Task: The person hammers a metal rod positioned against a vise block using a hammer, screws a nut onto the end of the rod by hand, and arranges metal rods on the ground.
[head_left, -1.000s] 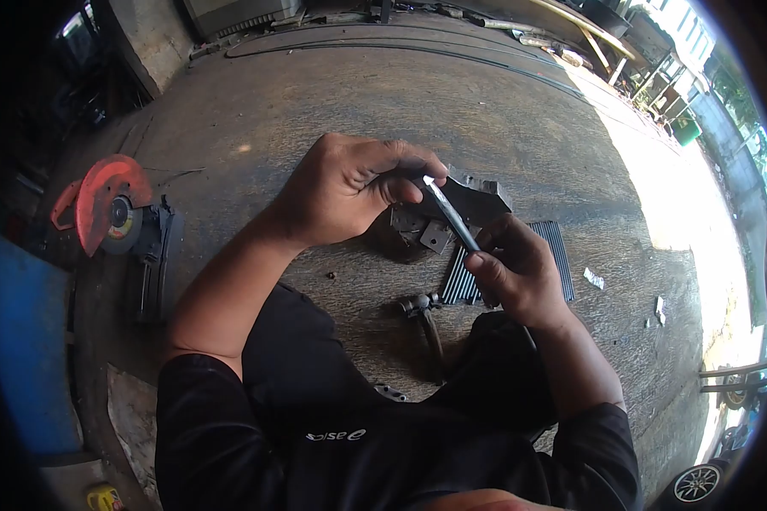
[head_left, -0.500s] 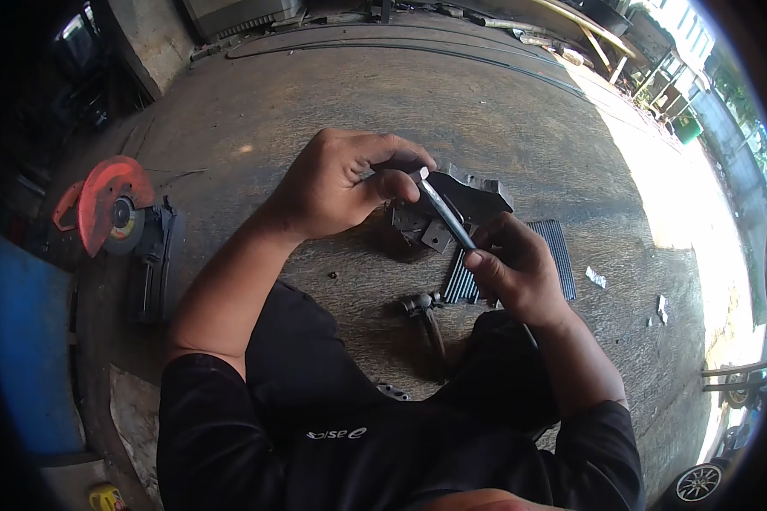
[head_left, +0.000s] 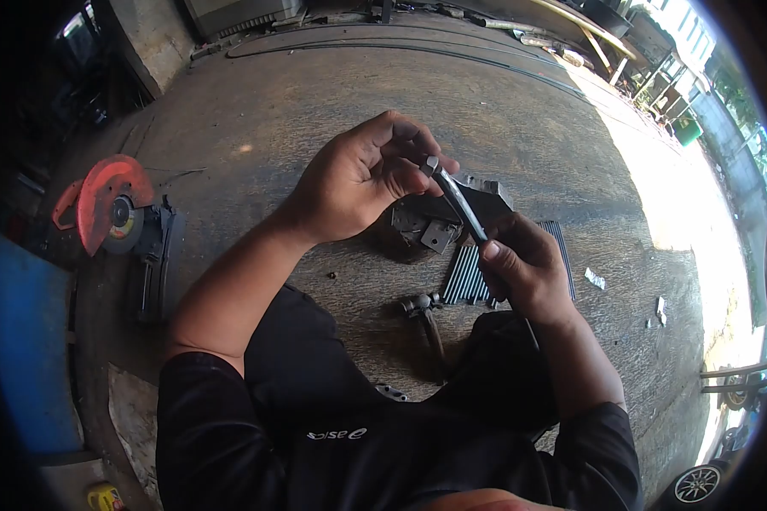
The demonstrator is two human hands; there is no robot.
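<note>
A slim grey metal rod (head_left: 460, 204) slants between my hands, with a six-sided, nut-like piece (head_left: 432, 164) at its upper end. My left hand (head_left: 371, 166) has its thumb and fingers curled around that end. Lower down, my right hand (head_left: 524, 268) grips the rod between thumb and bent fingers. Behind and below it lies a dark metal block (head_left: 439, 234) with a plate on it, partly hidden by the hands. Several similar rods (head_left: 463, 277) lie side by side on the floor, partly covered by my right hand. A hammer (head_left: 426, 324) rests between my legs.
A red-guarded cut-off saw (head_left: 115, 213) stands at the left, near a blue panel (head_left: 30, 341). Long thin bars (head_left: 400, 47) lie across the back of the floor. Scraps of paper (head_left: 595, 278) are at the right, and a wheel (head_left: 697, 484) shows at bottom right.
My left hand has shifted slightly up and right, its fingers opening a little so the nut-like end shows more. The rod stands steeper, and my right hand has moved slightly right.
</note>
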